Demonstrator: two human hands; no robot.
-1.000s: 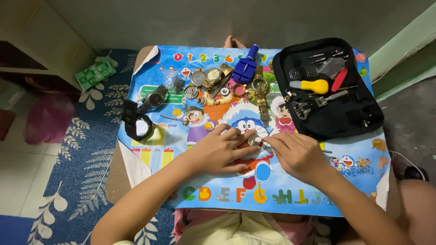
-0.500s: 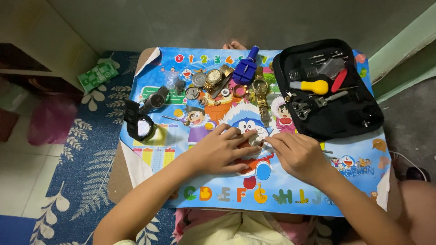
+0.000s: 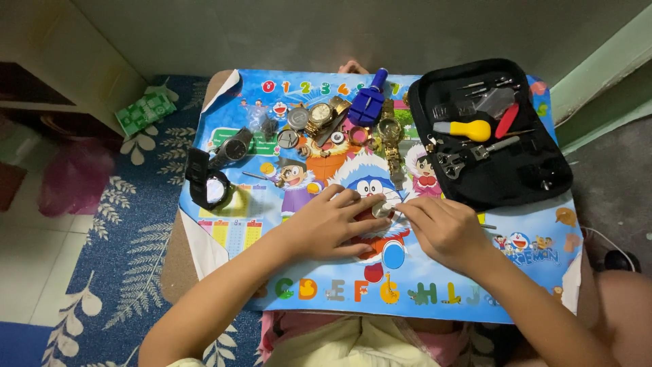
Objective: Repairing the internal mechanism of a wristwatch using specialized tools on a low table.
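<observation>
Head view: 2 hands meet at the middle of the cartoon mat (image 3: 272, 224) on the table. Left hand (image 3: 333, 224) pinches a small round watch part (image 3: 380, 208), fingers curled. Right hand (image 3: 441, 228) is narrow, fingertips touching the same part. Watches (image 3: 319, 115) lie behind; open black tool case (image 3: 536, 170) at right.

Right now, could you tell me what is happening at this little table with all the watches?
A person sits at a small table covered with a colourful cartoon alphabet mat. Both hands meet at the mat's middle: the left hand pinches a small silvery watch part, and the right hand works at it with a thin tool that is hard to make out. Farther back lie a cluster of gold and silver wristwatches, a blue plastic watch tool and an open black tool case.
</observation>
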